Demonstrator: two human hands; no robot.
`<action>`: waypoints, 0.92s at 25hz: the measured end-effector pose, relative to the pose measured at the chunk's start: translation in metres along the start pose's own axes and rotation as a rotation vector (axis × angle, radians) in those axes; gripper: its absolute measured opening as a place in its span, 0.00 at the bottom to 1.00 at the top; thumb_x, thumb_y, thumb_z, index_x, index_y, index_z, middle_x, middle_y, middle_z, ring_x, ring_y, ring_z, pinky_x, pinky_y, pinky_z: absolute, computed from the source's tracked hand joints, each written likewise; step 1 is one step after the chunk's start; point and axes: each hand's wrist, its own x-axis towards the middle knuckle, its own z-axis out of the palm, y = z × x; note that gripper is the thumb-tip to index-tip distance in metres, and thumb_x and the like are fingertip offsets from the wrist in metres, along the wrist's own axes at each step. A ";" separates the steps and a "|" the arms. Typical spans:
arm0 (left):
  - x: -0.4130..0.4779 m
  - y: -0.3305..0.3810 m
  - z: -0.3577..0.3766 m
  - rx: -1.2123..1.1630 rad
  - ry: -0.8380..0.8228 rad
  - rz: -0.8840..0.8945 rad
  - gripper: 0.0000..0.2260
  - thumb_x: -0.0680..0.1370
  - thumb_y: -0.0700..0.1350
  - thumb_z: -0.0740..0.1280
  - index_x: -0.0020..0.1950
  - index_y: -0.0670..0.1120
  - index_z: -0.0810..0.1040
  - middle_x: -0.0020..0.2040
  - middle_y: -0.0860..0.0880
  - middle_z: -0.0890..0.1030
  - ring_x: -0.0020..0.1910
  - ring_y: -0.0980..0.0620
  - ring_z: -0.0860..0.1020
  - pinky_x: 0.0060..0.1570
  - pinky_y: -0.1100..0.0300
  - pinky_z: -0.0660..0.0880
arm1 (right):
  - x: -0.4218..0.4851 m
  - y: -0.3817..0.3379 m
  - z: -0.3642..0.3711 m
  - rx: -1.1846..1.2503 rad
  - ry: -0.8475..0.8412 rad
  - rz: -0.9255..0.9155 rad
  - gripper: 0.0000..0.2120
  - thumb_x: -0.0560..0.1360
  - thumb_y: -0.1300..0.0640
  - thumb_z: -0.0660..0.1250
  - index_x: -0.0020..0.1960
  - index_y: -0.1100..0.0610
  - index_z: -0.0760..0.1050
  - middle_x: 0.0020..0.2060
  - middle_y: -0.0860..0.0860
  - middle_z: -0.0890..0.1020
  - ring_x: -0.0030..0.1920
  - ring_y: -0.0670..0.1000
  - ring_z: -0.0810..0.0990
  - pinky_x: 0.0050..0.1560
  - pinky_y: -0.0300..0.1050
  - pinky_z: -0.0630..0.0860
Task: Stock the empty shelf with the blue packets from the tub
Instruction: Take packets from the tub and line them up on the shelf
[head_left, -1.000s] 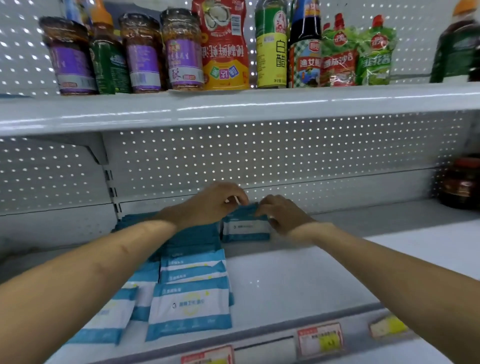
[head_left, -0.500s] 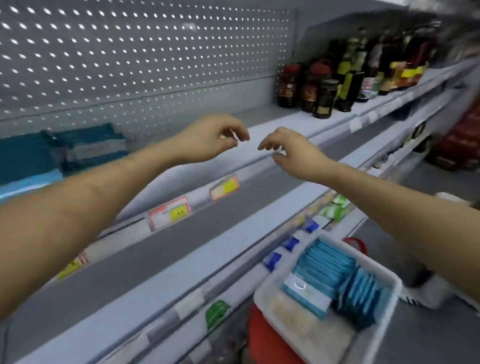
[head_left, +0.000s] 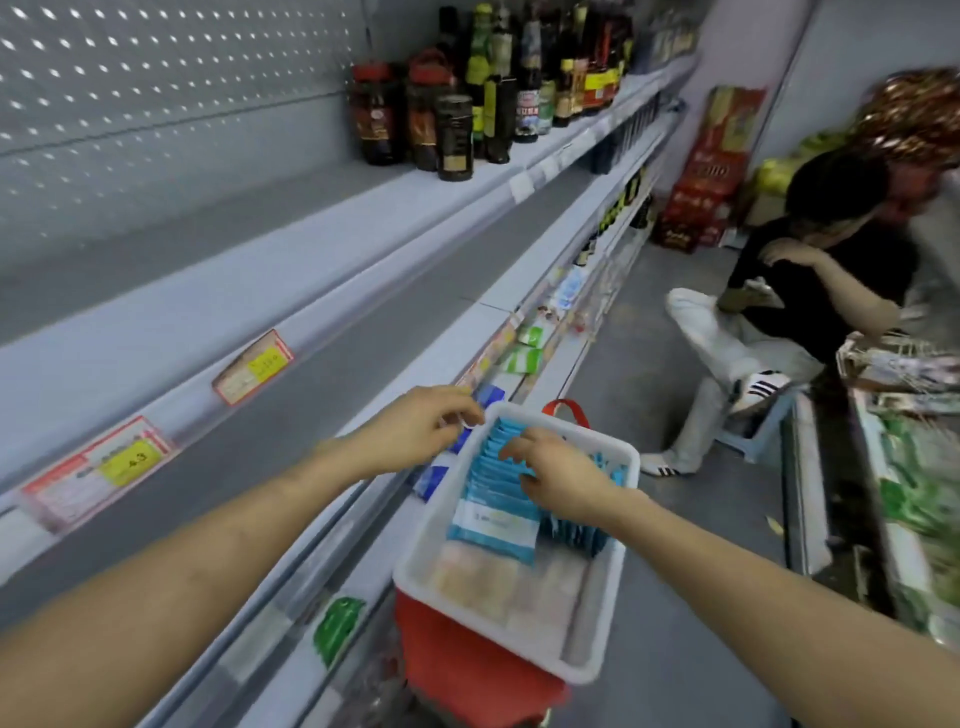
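Hands working apart: left hand curling at far rim of tub, right hand fingering blue packets inside; grips unclear. Fetching; next needing a firm pinch, lifting toward shelf above tub.
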 end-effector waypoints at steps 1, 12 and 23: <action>-0.001 -0.007 0.009 -0.012 -0.022 -0.013 0.14 0.77 0.35 0.68 0.57 0.49 0.84 0.52 0.57 0.82 0.51 0.57 0.79 0.53 0.60 0.76 | -0.005 0.001 0.020 0.002 -0.023 0.020 0.22 0.74 0.61 0.66 0.68 0.52 0.75 0.61 0.54 0.75 0.62 0.57 0.75 0.61 0.51 0.74; -0.010 -0.049 0.023 -0.112 -0.080 -0.105 0.13 0.80 0.41 0.67 0.60 0.56 0.82 0.56 0.61 0.81 0.53 0.63 0.78 0.56 0.66 0.75 | -0.008 -0.020 0.110 -0.340 0.047 0.033 0.23 0.69 0.61 0.69 0.63 0.53 0.70 0.53 0.54 0.73 0.51 0.56 0.72 0.53 0.52 0.74; -0.022 -0.059 0.024 -0.180 -0.096 -0.153 0.13 0.82 0.41 0.66 0.61 0.56 0.82 0.56 0.63 0.80 0.56 0.65 0.77 0.54 0.72 0.73 | -0.003 -0.027 0.114 -0.376 -0.038 0.067 0.21 0.72 0.62 0.69 0.61 0.53 0.65 0.58 0.57 0.69 0.52 0.59 0.72 0.53 0.57 0.74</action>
